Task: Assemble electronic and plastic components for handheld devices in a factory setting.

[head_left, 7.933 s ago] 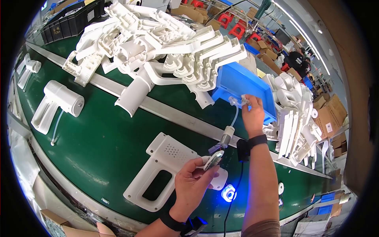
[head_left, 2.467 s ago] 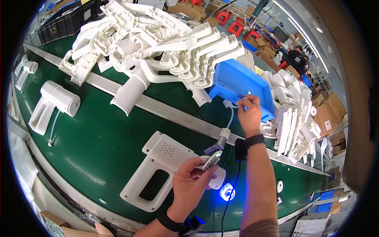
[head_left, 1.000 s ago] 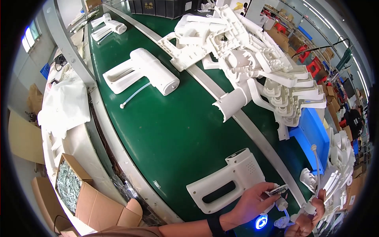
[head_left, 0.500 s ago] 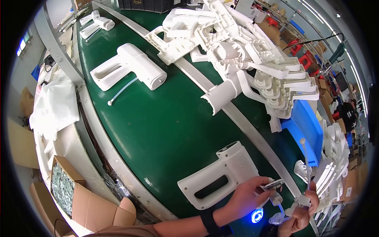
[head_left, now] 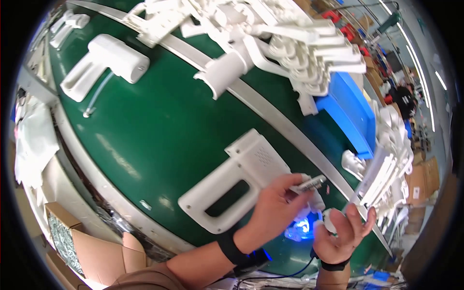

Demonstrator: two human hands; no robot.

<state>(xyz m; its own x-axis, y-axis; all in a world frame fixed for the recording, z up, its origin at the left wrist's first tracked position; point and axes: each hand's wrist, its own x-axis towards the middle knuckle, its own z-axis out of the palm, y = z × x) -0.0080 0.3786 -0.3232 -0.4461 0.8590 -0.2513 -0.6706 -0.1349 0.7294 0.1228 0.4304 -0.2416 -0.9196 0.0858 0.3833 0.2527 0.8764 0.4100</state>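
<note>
My left hand (head_left: pixel 278 205) pinches a small flat board-like piece (head_left: pixel 311 184) between thumb and fingers. A white part hangs just beneath it, partly hidden by the fingers. My right hand (head_left: pixel 343 236) curls its fingers around a small white plastic part (head_left: pixel 329 221), mostly hidden by them. A blurred translucent tube (head_left: pixel 367 181) rises from near its fingertips. Between and below the hands a blue light (head_left: pixel 302 226) glows inside a clear round piece. Beside my left hand a white gun-shaped housing (head_left: pixel 232 183) with a handle slot lies on the green tabletop (head_left: pixel 164 130).
A closed white gun-shaped unit (head_left: pixel 108 60) with a thin tube lies at the far left. White housing shells (head_left: pixel 299 53) are heaped at the back, beside a blue bin (head_left: pixel 350 113). A metal strip (head_left: pixel 270 116) crosses the table. A cardboard box (head_left: pixel 99 251) stands lower left.
The view has shifted, so the table things sit further left and up. My right hand has turned, its fingers now raised and more spread. My left hand still pinches the small board.
</note>
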